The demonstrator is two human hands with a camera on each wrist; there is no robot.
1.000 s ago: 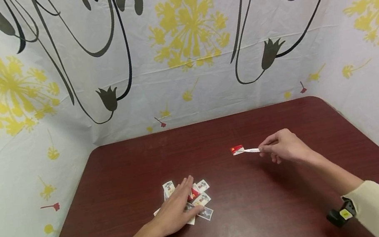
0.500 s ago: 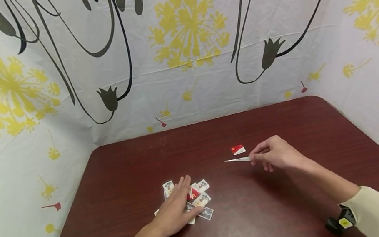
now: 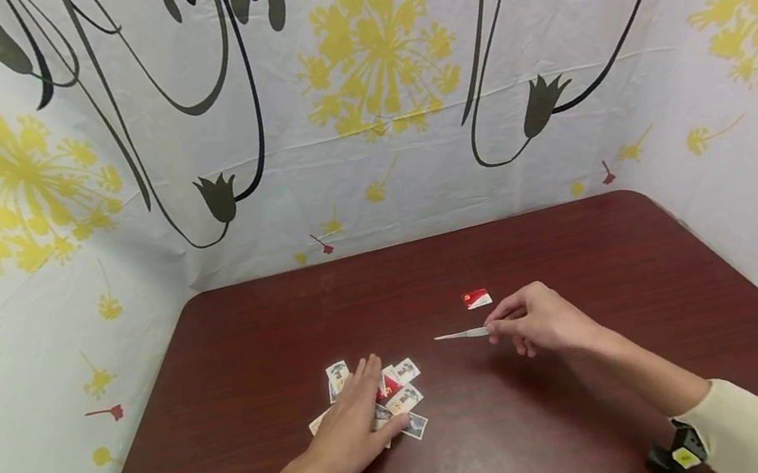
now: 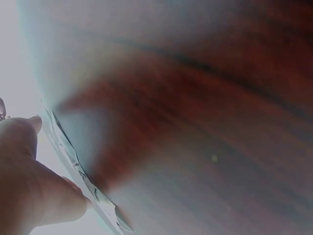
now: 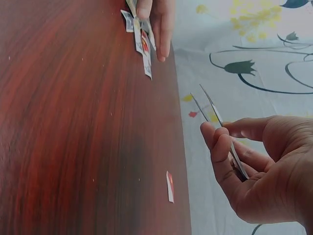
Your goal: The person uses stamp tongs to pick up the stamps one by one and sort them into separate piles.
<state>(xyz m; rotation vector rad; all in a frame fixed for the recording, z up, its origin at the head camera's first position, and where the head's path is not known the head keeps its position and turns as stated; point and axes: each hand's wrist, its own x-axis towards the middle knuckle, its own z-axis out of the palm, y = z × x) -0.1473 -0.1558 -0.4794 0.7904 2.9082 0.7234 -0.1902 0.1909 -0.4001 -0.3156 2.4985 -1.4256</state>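
Observation:
My right hand [image 3: 542, 320] pinches a pair of tweezers [image 3: 461, 334] between thumb and fingers, above the table. In the right wrist view the tweezers [image 5: 211, 108] have their two tips apart, with nothing between them. Just beyond them lies a single red-and-white stamp [image 3: 477, 299]. My left hand [image 3: 348, 432] rests, fingers extended, on a loose pile of stamps [image 3: 404, 398] and hides part of it. Among these is a red stamp [image 3: 389, 388]. The left wrist view shows the stamps [image 4: 80, 171] edge-on beneath the fingertips.
The dark red wooden table [image 3: 272, 323] reaches back to a white cloth [image 3: 369, 179] with printed flowers, which hangs on several sides. A black device with a yellow mark [image 3: 680, 457] sits at my right wrist by the sleeve.
My right hand has drawn the tweezers off the single red-and-white stamp and moved them left and nearer to me. That stamp stays on the table. The left hand has barely shifted.

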